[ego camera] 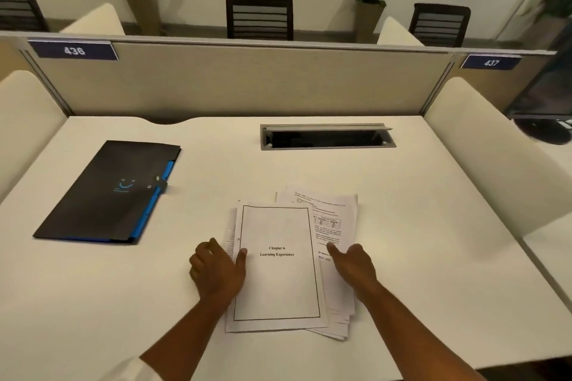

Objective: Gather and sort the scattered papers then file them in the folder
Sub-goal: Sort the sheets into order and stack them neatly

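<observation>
My two forearms reach in from the near edge of the bench (402,226), and between them lies the pile of papers (335,288), loosely gathered at the near middle. My left hand (216,272) rests at the pile's left edge, its fingers (202,252) curled down along that edge and the thumb lying on the top sheet (277,281), so it holds the stack from the side. My right hand (353,263) lies flat and relaxed on the sheets that fan out to the right, fingers straight, gripping nothing. The top sheet reads "Chapter 6 Learning Experience"; under it the other pages are skewed, corners poking out at the far right and near right. I judge I am in the gathering step, with the pile collected but not yet squared. The next move calls for pressing both sides inward and tapping the edges even, then sorting. The folder (108,192) lies closed at the far left, well apart from the papers, its blue edge toward them; it will need unfastening before filing. Farther off, a cable slot (328,138) sits in the bench near the divider. The print on the lower pages is too small to read, how many sheets there are is hidden, and I cannot make out the folder's clasp clearly.
</observation>
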{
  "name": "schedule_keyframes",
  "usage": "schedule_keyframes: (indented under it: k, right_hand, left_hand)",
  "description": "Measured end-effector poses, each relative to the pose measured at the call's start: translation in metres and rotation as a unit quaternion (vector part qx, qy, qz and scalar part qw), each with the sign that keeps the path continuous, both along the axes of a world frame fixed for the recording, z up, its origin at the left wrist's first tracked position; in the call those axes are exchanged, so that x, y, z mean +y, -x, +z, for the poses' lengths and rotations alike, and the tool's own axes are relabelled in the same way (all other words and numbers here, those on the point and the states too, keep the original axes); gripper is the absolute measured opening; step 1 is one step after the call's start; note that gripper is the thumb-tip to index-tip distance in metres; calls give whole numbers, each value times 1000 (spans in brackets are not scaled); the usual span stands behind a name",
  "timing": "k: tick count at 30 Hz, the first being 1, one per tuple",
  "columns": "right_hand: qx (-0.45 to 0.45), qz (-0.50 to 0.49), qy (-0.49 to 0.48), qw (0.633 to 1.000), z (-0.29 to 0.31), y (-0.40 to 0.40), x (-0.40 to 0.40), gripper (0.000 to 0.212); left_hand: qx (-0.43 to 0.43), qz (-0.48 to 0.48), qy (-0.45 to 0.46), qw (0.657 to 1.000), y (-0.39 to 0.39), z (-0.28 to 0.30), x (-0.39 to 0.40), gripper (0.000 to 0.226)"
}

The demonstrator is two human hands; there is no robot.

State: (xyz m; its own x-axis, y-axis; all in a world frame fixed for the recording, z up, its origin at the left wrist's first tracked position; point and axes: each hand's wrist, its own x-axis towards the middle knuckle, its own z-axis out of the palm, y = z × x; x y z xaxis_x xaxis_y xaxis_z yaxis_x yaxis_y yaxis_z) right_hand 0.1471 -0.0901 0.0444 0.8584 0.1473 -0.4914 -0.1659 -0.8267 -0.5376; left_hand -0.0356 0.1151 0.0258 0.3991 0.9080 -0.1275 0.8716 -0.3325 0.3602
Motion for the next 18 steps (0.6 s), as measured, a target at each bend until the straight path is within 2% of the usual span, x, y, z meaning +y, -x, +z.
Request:
schedule_keyframes:
  k: [4,7,9,11,16,18]
  right_hand:
    - [-13,62,-8,998,-10,7,10,68]
    - [-37,123,15,992,-13,13,16,79]
    - [-49,162,37,985,-16,13,16,84]
    - [-49,177,40,982,-19,10,15,87]
    - [-33,200,4,979,-23,2,8,87]
    - [-33,232,12,972,-23,-1,4,98]
  left_hand:
    - [-30,-37,86,995,-17,6,-1,94]
    - [-85,-5,186,979,-24,11,5,98]
    - [-134,32,252,958,-24,15,9,95]
    - [-156,42,281,946,-23,17,9,89]
    - [-170,27,304,937,-22,20,9,58]
    - [-160,20,306,938,-25,21,5,61]
